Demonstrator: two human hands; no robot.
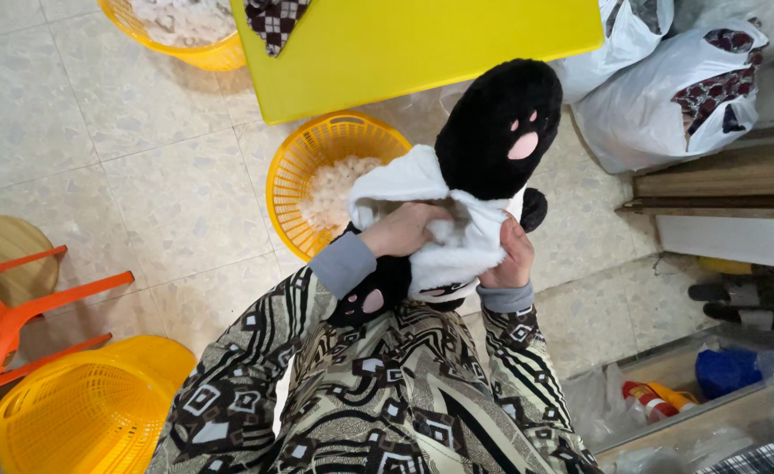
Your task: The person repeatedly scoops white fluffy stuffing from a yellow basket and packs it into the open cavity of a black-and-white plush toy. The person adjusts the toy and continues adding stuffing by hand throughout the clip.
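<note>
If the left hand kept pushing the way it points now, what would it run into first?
The left hand points right, into the opening of the black-and-white plush toy. It would likely meet white stuffing inside first, then the right hand gripping the fabric; depth is unclear.

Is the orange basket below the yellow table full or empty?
Partly full. The orange basket stands upright on the floor, and white stuffing covers its bottom, well under the rim; the plush toy hides its right side.

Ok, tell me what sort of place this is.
Probably a small home workshop for stuffing soft toys. Both hands, left hand and right hand, hold a black and white plush toy over an orange basket of white stuffing, beside a yellow table and filled plastic bags.
</note>
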